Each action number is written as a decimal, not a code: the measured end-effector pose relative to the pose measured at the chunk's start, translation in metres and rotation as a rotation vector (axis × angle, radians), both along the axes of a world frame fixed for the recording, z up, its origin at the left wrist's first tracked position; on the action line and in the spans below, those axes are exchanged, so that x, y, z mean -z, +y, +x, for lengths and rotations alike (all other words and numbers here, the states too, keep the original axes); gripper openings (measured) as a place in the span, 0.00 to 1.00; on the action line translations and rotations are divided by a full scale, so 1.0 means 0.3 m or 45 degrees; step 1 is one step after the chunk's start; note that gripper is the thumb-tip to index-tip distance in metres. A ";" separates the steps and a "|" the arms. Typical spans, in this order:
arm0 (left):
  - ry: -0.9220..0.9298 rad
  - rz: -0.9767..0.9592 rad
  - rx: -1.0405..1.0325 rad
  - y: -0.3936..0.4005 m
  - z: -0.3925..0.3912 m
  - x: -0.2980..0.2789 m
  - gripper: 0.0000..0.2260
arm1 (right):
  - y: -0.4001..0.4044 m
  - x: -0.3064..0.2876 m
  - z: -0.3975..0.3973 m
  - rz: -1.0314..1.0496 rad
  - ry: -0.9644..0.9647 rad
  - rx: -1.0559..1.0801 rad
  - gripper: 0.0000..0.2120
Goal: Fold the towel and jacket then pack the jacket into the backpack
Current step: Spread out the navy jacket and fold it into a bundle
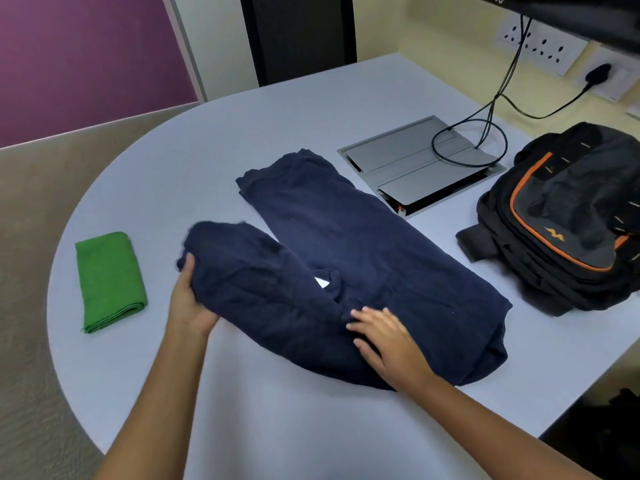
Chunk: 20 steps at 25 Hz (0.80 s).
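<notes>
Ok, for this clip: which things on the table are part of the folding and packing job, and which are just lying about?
Part of the job:
- navy jacket, left hand gripping a sleeve, right hand flat on it
- green towel, already folded
- black and orange backpack

Lying about:
- grey cable box set in the table
- black cables
- wall sockets

One towel, one jacket, one backpack, two hands: left hand, right hand.

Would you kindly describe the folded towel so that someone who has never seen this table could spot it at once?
Start from the rounded grey table and go to its left edge, away from the black and orange backpack on the right. There the towel lies alone, left of the left hand gripping the navy jacket. It is the only bright green thing, a small folded rectangle.
</notes>
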<state>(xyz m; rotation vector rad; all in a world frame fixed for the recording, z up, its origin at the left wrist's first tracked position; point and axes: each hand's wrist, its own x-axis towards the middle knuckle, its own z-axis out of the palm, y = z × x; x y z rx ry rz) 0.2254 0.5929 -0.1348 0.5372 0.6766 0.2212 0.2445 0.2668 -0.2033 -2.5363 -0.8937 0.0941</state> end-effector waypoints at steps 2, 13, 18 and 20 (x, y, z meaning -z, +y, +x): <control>-0.015 0.241 -0.107 0.081 0.004 0.003 0.13 | -0.050 0.036 0.036 -0.275 0.044 0.122 0.28; 0.423 0.742 -0.292 0.134 -0.026 0.023 0.24 | -0.119 0.066 0.100 -0.612 0.062 0.275 0.28; 0.487 0.815 -0.456 0.092 -0.003 -0.052 0.30 | -0.154 0.122 0.097 -0.691 0.095 0.335 0.31; 0.523 0.830 -0.480 0.071 -0.018 -0.076 0.29 | -0.157 0.124 0.091 -0.687 0.119 0.331 0.30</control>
